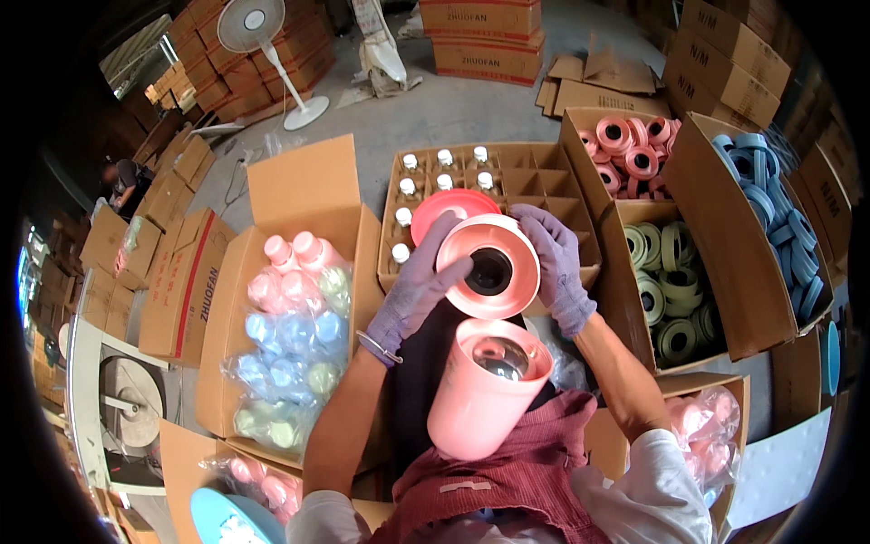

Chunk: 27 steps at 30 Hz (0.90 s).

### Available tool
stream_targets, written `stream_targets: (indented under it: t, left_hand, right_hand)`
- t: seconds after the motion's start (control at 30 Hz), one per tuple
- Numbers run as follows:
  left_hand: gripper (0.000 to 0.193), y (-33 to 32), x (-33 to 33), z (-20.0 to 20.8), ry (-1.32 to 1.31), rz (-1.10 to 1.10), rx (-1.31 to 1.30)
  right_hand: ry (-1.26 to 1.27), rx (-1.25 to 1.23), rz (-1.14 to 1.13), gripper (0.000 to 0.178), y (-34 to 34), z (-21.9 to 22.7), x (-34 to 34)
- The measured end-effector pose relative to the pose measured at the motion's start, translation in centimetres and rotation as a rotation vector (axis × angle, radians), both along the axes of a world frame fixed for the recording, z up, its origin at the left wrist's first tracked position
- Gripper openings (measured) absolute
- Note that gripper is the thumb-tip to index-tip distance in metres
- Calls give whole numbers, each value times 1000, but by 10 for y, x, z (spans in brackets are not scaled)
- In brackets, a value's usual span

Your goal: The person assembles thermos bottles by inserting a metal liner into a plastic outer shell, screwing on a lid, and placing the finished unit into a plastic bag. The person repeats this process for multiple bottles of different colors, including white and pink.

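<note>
Both my hands, in pale purple gloves, hold a pink ring-shaped collar (521, 288) with a black inner ring, tilted so that its opening faces me. My left hand (412, 286) grips its left side, thumb over the inside. The fingers of my right hand (556, 272) close round the right rim. Just below, a pink cylindrical flask body (476, 412) leans in my lap, a shiny silvery liner (501, 356) in its open top. Behind the collar a round red-pink dish (435, 210) lies over the divided carton (553, 159), partly hidden.
Silvery bottles with white caps (444, 157) stand in the divided carton. Left, a carton (213, 363) holds bagged pink, blue and green flasks. At right, cartons hold pink rings (641, 163), green rings (678, 281) and blue rings (770, 208). A light-blue bowl (213, 519) is lower left.
</note>
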<state>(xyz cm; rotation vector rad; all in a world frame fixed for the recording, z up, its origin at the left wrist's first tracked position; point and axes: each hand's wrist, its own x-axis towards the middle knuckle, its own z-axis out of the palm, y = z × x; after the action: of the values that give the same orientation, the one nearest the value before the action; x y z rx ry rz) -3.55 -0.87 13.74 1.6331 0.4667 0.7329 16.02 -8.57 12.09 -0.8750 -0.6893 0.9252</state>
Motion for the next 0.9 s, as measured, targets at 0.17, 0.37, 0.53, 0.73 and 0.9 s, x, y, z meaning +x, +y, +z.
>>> stream_targets:
  t: [0.17,0.37,0.53,0.73,0.9]
  left_hand:
    - [47,2,8,-1,-564,-371,-842]
    - [38,-4,4,32,-195,5,-68]
    - [35,-14,-2,62,-125,-60,393]
    - [72,-49,43,53,-417,354,280]
    - [79,-5,28,34,-20,136,1668]
  right_hand:
    - [-498,148,-167,24,14,16,6]
    - [-1949,688,-154,53,-9,69,24]
    - [-2304,841,-162,45,-3,76,5]
    - [-1416,148,-238,43,8,44,5]
    - [-237,-97,304,49,16,17,1]
